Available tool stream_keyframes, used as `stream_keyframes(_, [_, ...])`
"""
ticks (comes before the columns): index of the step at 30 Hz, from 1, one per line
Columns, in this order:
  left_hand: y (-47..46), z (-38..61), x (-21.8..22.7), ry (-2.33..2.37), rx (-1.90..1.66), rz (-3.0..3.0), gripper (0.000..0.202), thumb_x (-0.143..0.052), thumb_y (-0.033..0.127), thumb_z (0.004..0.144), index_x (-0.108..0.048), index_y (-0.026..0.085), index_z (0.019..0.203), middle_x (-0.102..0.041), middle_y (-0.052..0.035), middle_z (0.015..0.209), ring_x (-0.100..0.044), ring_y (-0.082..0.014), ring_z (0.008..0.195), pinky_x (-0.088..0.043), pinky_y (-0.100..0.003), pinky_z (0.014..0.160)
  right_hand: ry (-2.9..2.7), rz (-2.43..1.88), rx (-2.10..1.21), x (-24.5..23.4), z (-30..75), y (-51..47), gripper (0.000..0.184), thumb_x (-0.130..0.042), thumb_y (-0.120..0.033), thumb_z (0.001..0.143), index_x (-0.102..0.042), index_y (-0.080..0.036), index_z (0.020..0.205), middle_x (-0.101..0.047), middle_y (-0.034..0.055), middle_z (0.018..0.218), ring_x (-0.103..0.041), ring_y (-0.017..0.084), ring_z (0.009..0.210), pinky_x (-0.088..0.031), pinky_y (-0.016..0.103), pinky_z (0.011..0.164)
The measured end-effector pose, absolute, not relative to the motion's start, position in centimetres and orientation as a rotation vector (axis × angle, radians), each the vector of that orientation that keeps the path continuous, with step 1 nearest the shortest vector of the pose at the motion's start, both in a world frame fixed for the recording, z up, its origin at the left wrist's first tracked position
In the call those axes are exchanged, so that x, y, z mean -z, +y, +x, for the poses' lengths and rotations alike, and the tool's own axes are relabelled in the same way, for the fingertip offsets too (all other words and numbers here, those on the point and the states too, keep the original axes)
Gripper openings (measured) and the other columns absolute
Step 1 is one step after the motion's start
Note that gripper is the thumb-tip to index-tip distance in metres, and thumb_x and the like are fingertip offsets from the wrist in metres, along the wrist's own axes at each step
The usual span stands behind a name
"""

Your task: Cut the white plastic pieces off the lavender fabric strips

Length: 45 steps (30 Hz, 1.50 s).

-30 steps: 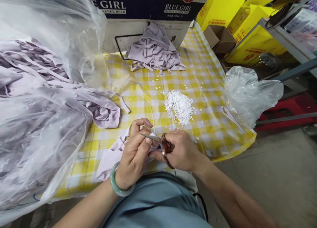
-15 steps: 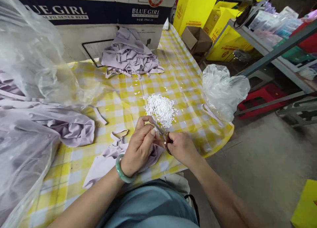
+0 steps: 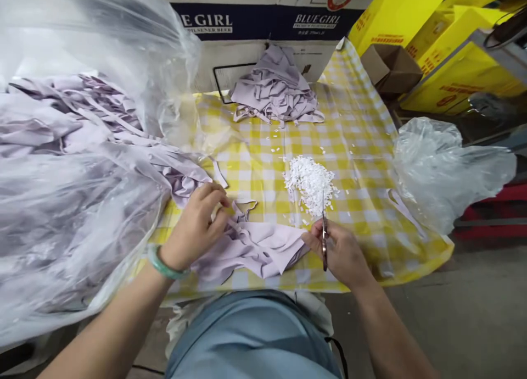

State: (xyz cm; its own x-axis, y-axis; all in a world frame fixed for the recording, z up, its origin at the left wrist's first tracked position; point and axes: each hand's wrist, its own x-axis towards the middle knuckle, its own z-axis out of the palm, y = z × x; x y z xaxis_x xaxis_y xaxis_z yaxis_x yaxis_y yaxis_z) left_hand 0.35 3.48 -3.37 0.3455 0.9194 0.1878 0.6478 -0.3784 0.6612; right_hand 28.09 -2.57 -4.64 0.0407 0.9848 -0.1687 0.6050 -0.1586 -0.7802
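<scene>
My left hand, with a green bangle on the wrist, pinches a strap of the lilac garment that lies spread on the yellow checked tablecloth. My right hand is closed round small scissors, their blades pointing away from me toward a heap of white snippets. The right thumb also touches the garment's right corner.
A big clear plastic bag full of lilac garments fills the left. A smaller pile of lilac garments lies at the back by a beer carton. A crumpled clear bag hangs off the table's right edge. Yellow boxes stand beyond.
My hands have parted: the left slid left along the garment to its strap, the right drew back with the scissors. The garment now lies spread flat between them.
</scene>
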Motion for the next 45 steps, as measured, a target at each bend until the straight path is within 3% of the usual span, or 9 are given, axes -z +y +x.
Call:
stream_keyframes(7, [7.0, 2.3, 6.0, 1.270, -0.584, 2.103, 0.010, -0.058, 0.014, 0.075, -0.062, 0.016, 0.085, -0.059, -0.0116, 0.098, -0.055, -0.0298, 0.099, -0.043, -0.052, 0.096, -1.700, -1.598, -0.767, 3.8, 24.0, -1.4, 0.025, -0.069, -0.044, 0.081, -0.063, -0.020, 0.086, -0.068, 0.0080, 0.089, -0.064, 0.024, 0.088, -0.050, 0.037, 0.082])
stream_keyframes(15, [6.6, 1.2, 0.3, 1.087, -0.811, 1.557, 0.010, -0.044, 0.028, 0.095, -0.044, 0.020, 0.088, -0.057, -0.0006, 0.076, -0.057, -0.0133, 0.064, -0.045, -0.025, 0.057, -1.445, -1.558, -1.150, 5.2, 20.7, 0.4, 0.046, -0.075, -0.047, 0.075, -0.065, -0.019, 0.109, -0.070, 0.0093, 0.103, -0.067, 0.022, 0.091, -0.054, 0.031, 0.072])
stream_keyframes(21, [3.8, -0.2, -4.5, 0.881, -1.038, 0.929, 0.015, -0.057, 0.025, 0.088, -0.050, 0.018, 0.076, -0.052, -0.0009, 0.071, -0.040, -0.0080, 0.052, -0.026, -0.022, 0.046, -1.347, -1.379, -1.489, 5.0, 16.5, 2.2, 0.050, -0.083, -0.047, 0.066, -0.070, -0.018, 0.105, -0.060, -0.0033, 0.067, -0.055, 0.012, 0.058, -0.046, 0.024, 0.057])
stream_keyframes(26, [3.4, -1.8, -5.4, 0.959, -1.222, 0.754, 0.023, -0.050, 0.030, 0.091, -0.052, 0.018, 0.071, -0.044, -0.0019, 0.071, -0.036, -0.0080, 0.051, -0.022, -0.022, 0.043, -1.373, -0.959, -1.840, 4.7, 14.3, 1.5, 0.039, -0.081, -0.045, 0.067, -0.071, -0.019, 0.094, -0.058, -0.0042, 0.065, -0.051, 0.009, 0.056, -0.043, 0.021, 0.052])
stream_keyframes(33, [0.4, -6.3, -4.4, 1.054, -1.181, 0.709, 0.040, -0.053, 0.036, 0.092, -0.040, 0.017, 0.058, -0.034, 0.0029, 0.060, -0.020, -0.0036, 0.043, -0.020, -0.017, 0.038, -1.334, -1.269, -1.136, 4.6, 16.0, 2.3, 0.014, -0.066, -0.027, 0.073, -0.065, -0.019, 0.084, -0.064, -0.0002, 0.076, -0.058, 0.013, 0.068, -0.048, 0.025, 0.064])
stream_keyframes(36, [-0.9, -6.8, -1.5, 1.366, -1.039, 0.888, 0.019, -0.066, 0.036, 0.084, -0.058, 0.020, 0.086, -0.046, 0.0034, 0.068, -0.034, -0.0057, 0.048, -0.029, -0.016, 0.041, -1.361, -1.248, -0.921, 3.5, 17.0, 2.7, 0.010, -0.062, -0.022, 0.075, -0.064, -0.021, 0.084, -0.066, 0.0014, 0.084, -0.062, 0.015, 0.077, -0.051, 0.027, 0.073])
stream_keyframes(39, [-1.4, -5.3, 0.9, 1.634, -0.979, 1.361, 0.032, -0.057, 0.045, 0.090, -0.061, 0.021, 0.110, -0.061, -0.0035, 0.090, -0.056, -0.0153, 0.069, -0.046, -0.025, 0.056, -1.413, -1.222, -0.936, 2.7, 16.9, 2.9, 0.009, -0.063, -0.022, 0.075, -0.064, -0.021, 0.083, -0.067, 0.0012, 0.084, -0.063, 0.016, 0.079, -0.051, 0.028, 0.074])
stream_keyframes(42, [-1.1, -2.5, 1.6, 1.612, -0.974, 1.906, 0.038, -0.064, 0.046, 0.086, -0.063, 0.019, 0.113, -0.064, -0.0118, 0.118, -0.060, -0.0274, 0.104, -0.049, -0.039, 0.084, -1.432, -1.192, -0.966, 2.3, 16.3, 3.0, 0.008, -0.064, -0.022, 0.074, -0.064, -0.021, 0.082, -0.068, 0.0002, 0.080, -0.063, 0.015, 0.075, -0.051, 0.027, 0.070])
stream_keyframes(45, [-0.3, -0.2, 1.3, 1.506, -1.050, 2.014, 0.024, -0.066, 0.038, 0.085, -0.065, 0.019, 0.100, -0.068, -0.0104, 0.109, -0.059, -0.0284, 0.107, -0.042, -0.045, 0.096, -1.457, -1.166, -0.971, 1.9, 16.1, 3.1, 0.008, -0.063, -0.020, 0.073, -0.064, -0.021, 0.082, -0.068, -0.0007, 0.079, -0.062, 0.014, 0.072, -0.050, 0.025, 0.066])
